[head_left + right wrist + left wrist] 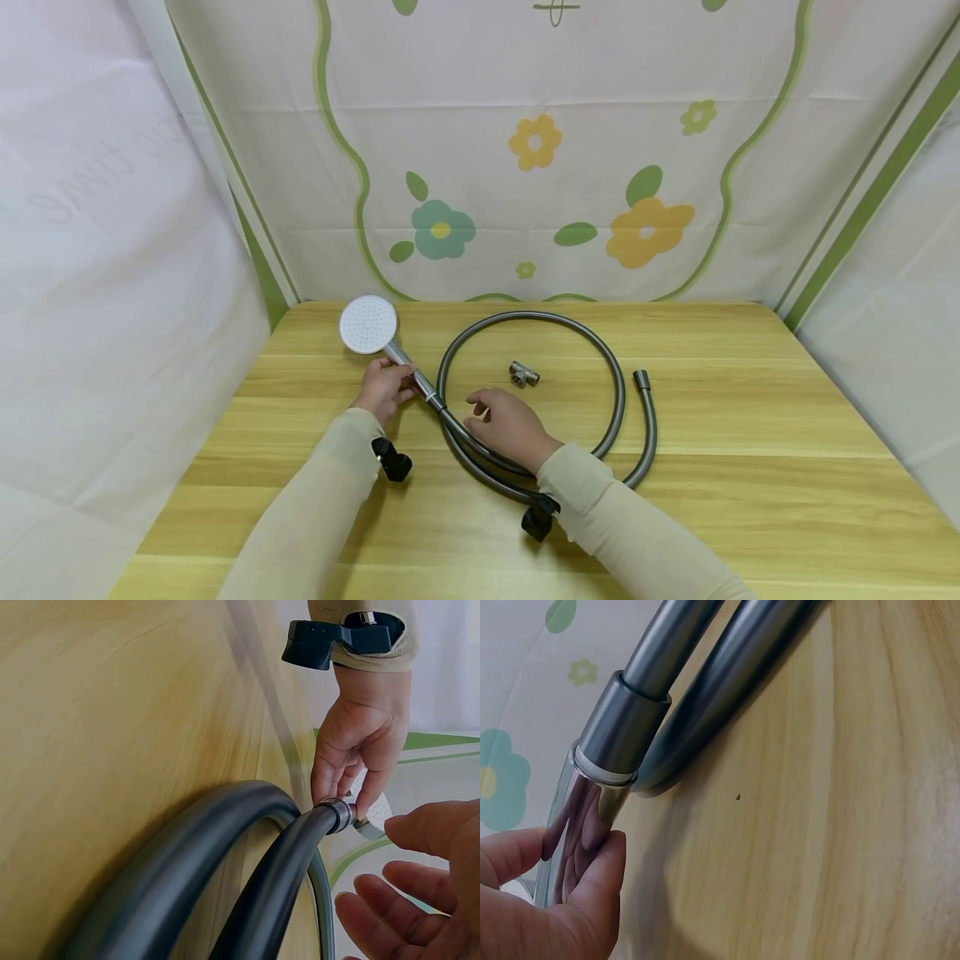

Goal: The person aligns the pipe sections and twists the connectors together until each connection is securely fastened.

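A shower head (368, 325) with a white round face and chrome handle points to the back left. My left hand (383, 389) grips its handle between thumb and fingers, close to the lower end in the left wrist view. There the grey hose's connector (622, 731) meets the handle (585, 825), with a pale ring at the joint. My right hand (510, 427) is just right of that joint, over the hose (480, 450). Its fingers (394, 900) are loosely spread beside the hose and hold nothing in the right wrist view.
The hose loops over the wooden table (750, 467), and its free end (641, 379) lies at the right. Inside the loop sits a small metal tee fitting (523, 374). Flower-printed cloth (480, 183) hangs behind the table, with white cloth at both sides.
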The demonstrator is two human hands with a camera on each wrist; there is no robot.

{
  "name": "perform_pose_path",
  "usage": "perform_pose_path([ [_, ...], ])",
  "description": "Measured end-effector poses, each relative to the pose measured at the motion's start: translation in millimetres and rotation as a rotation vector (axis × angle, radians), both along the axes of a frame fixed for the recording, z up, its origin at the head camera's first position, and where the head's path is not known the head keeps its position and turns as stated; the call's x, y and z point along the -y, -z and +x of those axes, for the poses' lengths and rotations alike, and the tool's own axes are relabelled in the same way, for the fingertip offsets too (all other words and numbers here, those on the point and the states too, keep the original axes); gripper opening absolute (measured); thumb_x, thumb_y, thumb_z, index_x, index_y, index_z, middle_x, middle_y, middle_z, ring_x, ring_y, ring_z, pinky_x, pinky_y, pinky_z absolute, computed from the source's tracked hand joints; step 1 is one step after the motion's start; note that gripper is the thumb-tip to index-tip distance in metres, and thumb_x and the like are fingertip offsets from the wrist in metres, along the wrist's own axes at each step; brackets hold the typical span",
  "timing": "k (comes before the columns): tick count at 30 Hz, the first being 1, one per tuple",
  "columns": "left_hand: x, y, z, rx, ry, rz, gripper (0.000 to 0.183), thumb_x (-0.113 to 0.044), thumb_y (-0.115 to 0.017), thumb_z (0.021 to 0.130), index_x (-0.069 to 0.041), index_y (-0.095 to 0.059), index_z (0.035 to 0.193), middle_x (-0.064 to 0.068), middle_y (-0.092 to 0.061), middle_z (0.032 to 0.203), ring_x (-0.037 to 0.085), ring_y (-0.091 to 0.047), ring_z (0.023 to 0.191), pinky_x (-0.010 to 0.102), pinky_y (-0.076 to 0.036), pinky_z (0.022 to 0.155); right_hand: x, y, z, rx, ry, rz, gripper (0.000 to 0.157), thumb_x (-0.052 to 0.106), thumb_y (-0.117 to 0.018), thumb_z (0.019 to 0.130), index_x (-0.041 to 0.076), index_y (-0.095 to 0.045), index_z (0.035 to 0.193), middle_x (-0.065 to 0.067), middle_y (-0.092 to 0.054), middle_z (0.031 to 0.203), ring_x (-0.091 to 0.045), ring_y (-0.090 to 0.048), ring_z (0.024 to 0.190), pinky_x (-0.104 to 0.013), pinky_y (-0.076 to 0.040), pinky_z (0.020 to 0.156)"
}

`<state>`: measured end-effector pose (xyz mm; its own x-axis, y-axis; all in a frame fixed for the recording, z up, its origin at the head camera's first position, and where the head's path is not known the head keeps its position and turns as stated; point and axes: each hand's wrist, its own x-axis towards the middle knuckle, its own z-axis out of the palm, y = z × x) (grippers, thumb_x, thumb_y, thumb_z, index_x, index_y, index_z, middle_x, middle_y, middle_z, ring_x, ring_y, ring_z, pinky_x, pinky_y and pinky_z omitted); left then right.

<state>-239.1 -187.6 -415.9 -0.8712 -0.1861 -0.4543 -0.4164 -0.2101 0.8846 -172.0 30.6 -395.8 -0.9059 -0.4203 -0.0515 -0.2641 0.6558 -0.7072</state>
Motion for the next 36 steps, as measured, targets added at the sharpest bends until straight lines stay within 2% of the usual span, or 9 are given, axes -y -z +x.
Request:
perform_pose_path([
  [16,2,1.6,-1.7,0.022,0.025,-0.026,0.051,-0.001,-0.053,0.097,0.003,-0.028,0.141,0.016,-0.048,0.113,0.018,-0.055,0.084,0.032,-0.053,0.075,-1,-1.9,2.4,-0.013,0.004,0.03,0.037,0.022,-0.065,0.092,0.006,-0.063,0.125,-0.003,-0.064,0.101,-0.014,-0.058,0.084,-0.031,-0.05,0.069],
  [28,3,2.8,-1.1,0.024,0.039,-0.032,0.049,-0.001,-0.053,0.097,0.005,-0.029,0.139,0.016,-0.05,0.11,0.015,-0.056,0.079,0.029,-0.054,0.073,-7,-6.1,8.0,-0.022,-0.003,0.031,0.038,0.022,-0.065,0.092,0.006,-0.062,0.127,-0.008,-0.065,0.109,-0.017,-0.06,0.091,-0.033,-0.051,0.073],
  [36,3,3.4,-0.4,0.037,0.045,-0.049,0.048,-0.002,-0.054,0.097,0.004,-0.03,0.138,0.016,-0.052,0.112,0.017,-0.057,0.085,0.033,-0.054,0.082,-12,-3.5,9.6,-0.03,-0.015,0.032,0.038,0.023,-0.065,0.092,0.005,-0.062,0.125,-0.008,-0.064,0.108,-0.017,-0.06,0.089,-0.033,-0.052,0.073],
])
